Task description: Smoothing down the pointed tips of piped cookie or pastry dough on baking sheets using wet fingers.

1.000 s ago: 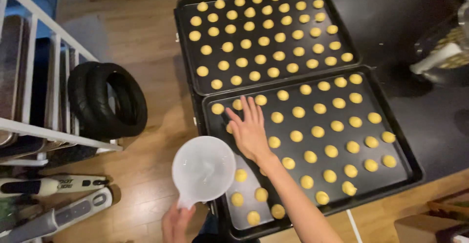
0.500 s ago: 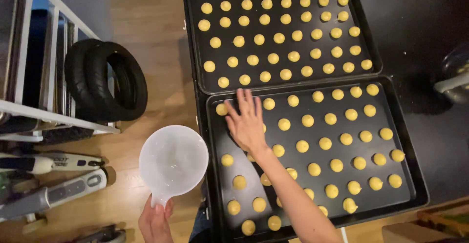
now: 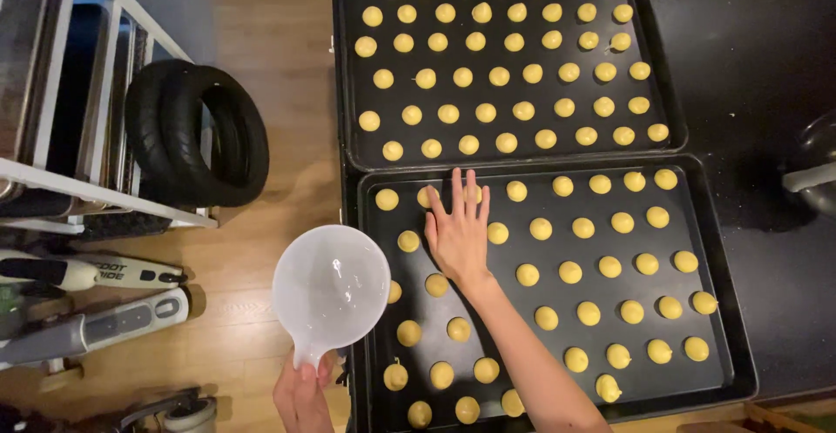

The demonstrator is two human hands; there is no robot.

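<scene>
Both hands are bare, with no gloves, rings or watch. The right hand [image 3: 459,233], over the near baking tray [image 3: 723,311], shows a sleeveless forearm. Only the fingers and wrist of the left hand [image 3: 303,394] show, left of that tray.

R hand [image 3: 459,234] flat — L grip [image 3: 303,391] closed

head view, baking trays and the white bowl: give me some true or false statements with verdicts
1. The left hand holds a translucent white plastic bowl by its handle. True.
2. The right hand rests flat on the far black metal baking tray. False: it lies on the near black metal baking tray.
3. Both trays carry rows of small round yellow dough mounds. True.
4. The bowl is full of dough. False: it looks empty, apart from a few droplets.
5. Two black rubber tyres lie on the wooden floor, left of the trays. True.
</scene>
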